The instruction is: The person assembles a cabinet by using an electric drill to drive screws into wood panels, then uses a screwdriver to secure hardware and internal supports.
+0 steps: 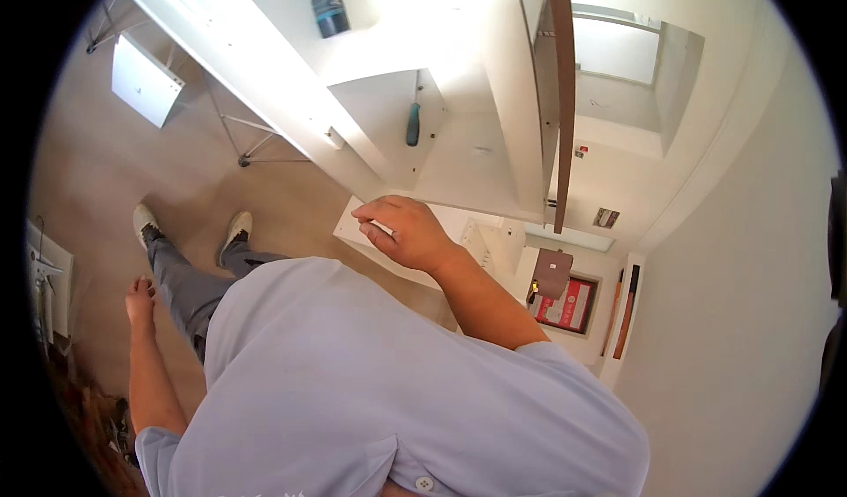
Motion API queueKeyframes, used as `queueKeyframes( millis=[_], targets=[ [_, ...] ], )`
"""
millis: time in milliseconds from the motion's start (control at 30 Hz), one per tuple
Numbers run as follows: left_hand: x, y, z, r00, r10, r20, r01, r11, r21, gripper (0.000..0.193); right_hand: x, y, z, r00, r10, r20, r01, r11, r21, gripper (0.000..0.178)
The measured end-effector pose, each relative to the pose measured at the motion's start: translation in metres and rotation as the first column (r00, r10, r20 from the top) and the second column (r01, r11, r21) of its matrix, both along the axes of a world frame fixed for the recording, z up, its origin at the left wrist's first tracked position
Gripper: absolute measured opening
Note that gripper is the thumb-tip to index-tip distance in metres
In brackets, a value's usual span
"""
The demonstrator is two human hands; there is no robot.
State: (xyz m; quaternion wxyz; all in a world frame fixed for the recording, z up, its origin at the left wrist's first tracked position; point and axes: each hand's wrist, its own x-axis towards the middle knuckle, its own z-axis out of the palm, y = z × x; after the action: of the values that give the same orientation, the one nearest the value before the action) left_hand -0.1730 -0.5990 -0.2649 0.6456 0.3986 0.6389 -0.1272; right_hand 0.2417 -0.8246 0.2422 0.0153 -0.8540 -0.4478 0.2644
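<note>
My right hand [408, 234] is raised in front of a white cabinet unit [375, 163], palm down. Its fingers bend loosely, the thumb apart from them, and I see nothing in between. My left hand [139, 303] hangs low at my side, over the floor, its fingers slightly curled and apart with nothing visible in them. Beyond the right hand, a screwdriver [413, 124] with a teal handle lies inside an opening of the white unit. Farther up, a teal and black cordless drill [328, 11] rests on a white surface.
A white panel piece [144, 82] stands at the far left, near thin metal legs [245, 159]. A dark brown panel edge [565, 100] rises at right. Behind my right arm are a brown box [552, 272] and a red framed board [567, 306].
</note>
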Motion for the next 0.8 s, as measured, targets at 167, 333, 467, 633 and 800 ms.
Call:
queueKeyframes(
  millis=[167,333,467,633,800],
  targets=[
    [0.032,-0.044,-0.052,0.996,-0.084,-0.011,0.084,0.995,0.044,0.042,0.029,-0.093,0.013,0.997,-0.061,0.044,0.054,0.989,0.137,0.016],
    [0.087,-0.118,-0.107,0.991,-0.131,-0.004,0.13,0.975,0.182,0.047,0.044,-0.223,0.0,0.974,-0.162,0.16,0.126,0.969,0.21,0.012],
    [0.128,-0.167,-0.081,0.874,-0.474,-0.102,0.468,0.767,0.439,0.045,0.044,-0.3,0.013,0.9,-0.398,0.178,0.313,0.874,0.372,0.004],
    [0.154,-0.168,-0.027,0.88,-0.474,-0.037,0.437,0.776,0.454,0.041,0.094,-0.383,0.048,0.677,-0.684,0.27,0.37,0.634,0.679,0.041],
    [0.143,-0.144,0.0,0.908,-0.416,-0.05,0.402,0.831,0.385,0.038,0.173,-0.373,0.123,0.761,-0.623,-0.182,0.091,-0.176,0.98,0.043]
  ],
)
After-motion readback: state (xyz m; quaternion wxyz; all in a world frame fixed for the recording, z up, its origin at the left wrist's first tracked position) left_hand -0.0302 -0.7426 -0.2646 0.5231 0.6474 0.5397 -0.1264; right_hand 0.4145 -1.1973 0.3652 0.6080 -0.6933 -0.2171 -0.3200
